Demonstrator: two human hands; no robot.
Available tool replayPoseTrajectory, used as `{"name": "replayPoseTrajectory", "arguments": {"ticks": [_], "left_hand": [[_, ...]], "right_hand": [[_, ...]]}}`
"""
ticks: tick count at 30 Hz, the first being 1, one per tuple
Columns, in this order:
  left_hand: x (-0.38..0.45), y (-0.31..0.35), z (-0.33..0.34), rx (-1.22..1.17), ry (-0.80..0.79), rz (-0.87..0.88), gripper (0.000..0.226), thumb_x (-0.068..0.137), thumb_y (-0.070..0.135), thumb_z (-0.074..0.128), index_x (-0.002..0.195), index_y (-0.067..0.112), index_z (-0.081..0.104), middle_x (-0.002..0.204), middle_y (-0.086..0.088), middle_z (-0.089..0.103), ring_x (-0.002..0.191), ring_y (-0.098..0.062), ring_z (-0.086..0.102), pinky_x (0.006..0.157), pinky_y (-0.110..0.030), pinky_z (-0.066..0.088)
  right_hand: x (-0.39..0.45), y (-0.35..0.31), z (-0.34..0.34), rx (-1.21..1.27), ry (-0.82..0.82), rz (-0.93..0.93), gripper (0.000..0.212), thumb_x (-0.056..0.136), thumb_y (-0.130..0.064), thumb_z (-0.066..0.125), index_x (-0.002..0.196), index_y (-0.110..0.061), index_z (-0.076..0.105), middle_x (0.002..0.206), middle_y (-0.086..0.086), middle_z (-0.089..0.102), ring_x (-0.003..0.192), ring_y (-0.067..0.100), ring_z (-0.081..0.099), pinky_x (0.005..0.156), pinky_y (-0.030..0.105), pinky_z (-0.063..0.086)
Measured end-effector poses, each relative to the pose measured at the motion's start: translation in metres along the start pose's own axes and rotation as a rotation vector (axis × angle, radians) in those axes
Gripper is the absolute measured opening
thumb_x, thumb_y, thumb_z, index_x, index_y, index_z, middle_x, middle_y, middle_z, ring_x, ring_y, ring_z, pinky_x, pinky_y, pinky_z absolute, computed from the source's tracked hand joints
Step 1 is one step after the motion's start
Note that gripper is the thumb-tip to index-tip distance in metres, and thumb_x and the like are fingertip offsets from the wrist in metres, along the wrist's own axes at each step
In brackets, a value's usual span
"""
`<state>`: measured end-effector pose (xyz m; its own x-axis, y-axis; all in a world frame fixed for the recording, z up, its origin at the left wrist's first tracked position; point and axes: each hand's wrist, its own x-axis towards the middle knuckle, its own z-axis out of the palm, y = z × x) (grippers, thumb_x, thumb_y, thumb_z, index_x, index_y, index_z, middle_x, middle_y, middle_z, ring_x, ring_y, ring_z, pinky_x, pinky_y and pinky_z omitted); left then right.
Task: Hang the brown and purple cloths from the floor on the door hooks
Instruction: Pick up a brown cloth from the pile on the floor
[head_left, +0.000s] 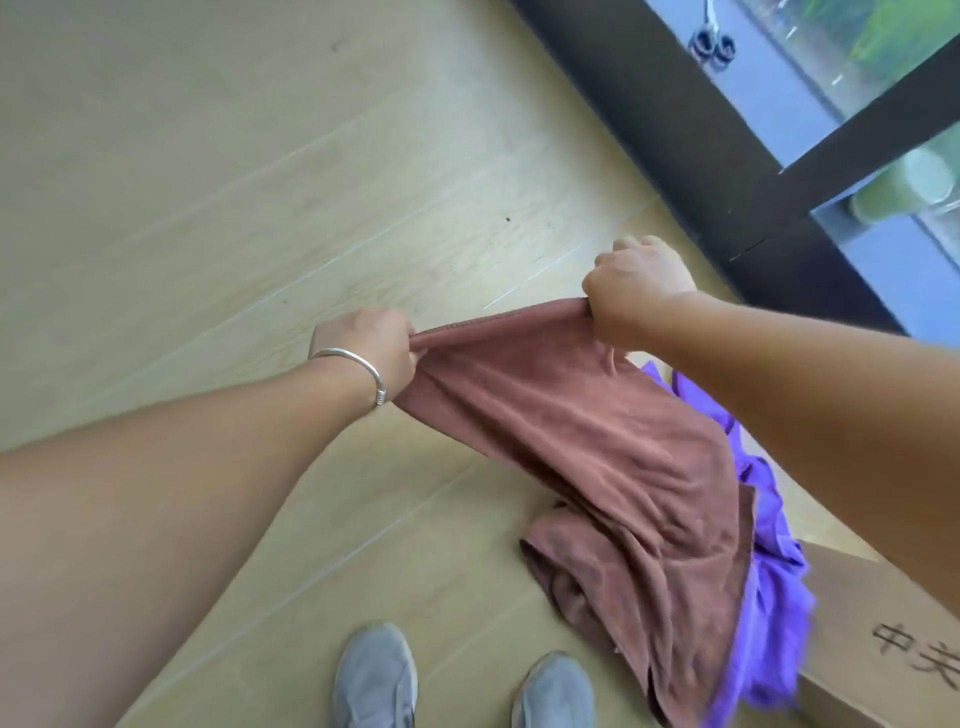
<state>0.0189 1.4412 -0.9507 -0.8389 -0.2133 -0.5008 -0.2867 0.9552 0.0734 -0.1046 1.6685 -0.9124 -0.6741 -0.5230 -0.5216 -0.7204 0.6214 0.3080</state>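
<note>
My left hand (371, 343) and right hand (631, 286) pinch brown cloth (597, 447) top edge, stretched, lifted off floor (208, 182); purple cloth (774, 571) behind it. Next: find door hooks, none in view.

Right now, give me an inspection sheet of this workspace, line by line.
Surface: pale wood-plank floor, a few dark specks on it.
Job's things: brown cloth stretched by its top edge between both hands, lower end bunched near the floor; purple cloth behind and beside it, partly hidden.
Clutter: cardboard box with printed characters at lower right.
Grippers: left hand grips one end of the brown cloth's edge, silver bangle on its wrist; right hand grips the other end.
Cables: nothing seen.
Surroundings: dark window frame with glass; grey shoes below; no door hooks in view.
</note>
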Motion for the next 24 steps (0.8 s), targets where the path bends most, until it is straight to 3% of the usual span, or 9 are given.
{"name": "replayPoseTrajectory", "arguments": {"ticks": [3,6,10,15,19,24], "left_hand": [[-0.039,-0.026,-0.077,0.032,0.011,-0.022,0.030,0.096,0.046,0.044,0.088,0.028,0.066,0.073,0.003,0.055,0.074,-0.026,0.055,0.066,-0.028,0.041],[-0.077,-0.064,-0.152,0.040,0.046,-0.077,0.032,0.097,0.045,0.042,0.085,0.026,0.065,0.068,0.004,0.052,0.074,-0.026,0.055,0.064,-0.028,0.039],[-0.129,-0.123,-0.240,0.026,0.118,-0.162,0.034,0.097,0.048,0.042,0.080,0.027,0.063,0.065,0.005,0.049,0.071,-0.026,0.053,0.063,-0.028,0.037],[-0.195,-0.198,-0.327,-0.034,0.267,-0.258,0.041,0.096,0.051,0.043,0.074,0.023,0.063,0.070,0.001,0.057,0.070,-0.029,0.053,0.059,-0.028,0.035],[-0.248,-0.248,-0.367,-0.036,0.381,-0.300,0.041,0.094,0.055,0.044,0.074,0.025,0.064,0.073,0.000,0.061,0.071,-0.029,0.057,0.060,-0.030,0.040],[-0.327,-0.288,-0.364,0.125,0.379,-0.296,0.030,0.096,0.046,0.044,0.087,0.029,0.067,0.082,0.002,0.062,0.082,-0.027,0.062,0.063,-0.028,0.037]], "right_hand": [[-0.028,0.010,-0.085,0.093,-0.084,-0.068,0.017,0.067,-0.009,0.064,0.071,-0.023,0.056,0.078,-0.006,0.056,0.081,0.020,0.051,0.054,0.026,0.033],[-0.053,0.016,-0.174,0.162,-0.122,-0.148,0.027,0.071,0.000,0.058,0.066,-0.023,0.045,0.067,-0.008,0.051,0.074,0.022,0.054,0.052,0.028,0.037],[-0.074,0.013,-0.281,0.195,0.022,-0.174,0.020,0.078,-0.002,0.049,0.079,-0.021,0.056,0.066,-0.006,0.052,0.076,0.025,0.060,0.057,0.030,0.047],[-0.091,-0.020,-0.393,0.165,0.254,-0.154,0.025,0.081,-0.004,0.049,0.097,-0.020,0.060,0.070,0.000,0.044,0.073,0.030,0.055,0.051,0.027,0.032],[-0.108,-0.059,-0.451,0.165,0.352,-0.130,0.026,0.082,-0.004,0.053,0.103,-0.018,0.061,0.068,0.001,0.038,0.071,0.031,0.051,0.057,0.028,0.036],[-0.146,-0.116,-0.476,0.140,0.300,-0.114,0.022,0.077,-0.002,0.060,0.092,-0.016,0.067,0.071,0.003,0.055,0.068,0.027,0.057,0.054,0.026,0.039]]}}
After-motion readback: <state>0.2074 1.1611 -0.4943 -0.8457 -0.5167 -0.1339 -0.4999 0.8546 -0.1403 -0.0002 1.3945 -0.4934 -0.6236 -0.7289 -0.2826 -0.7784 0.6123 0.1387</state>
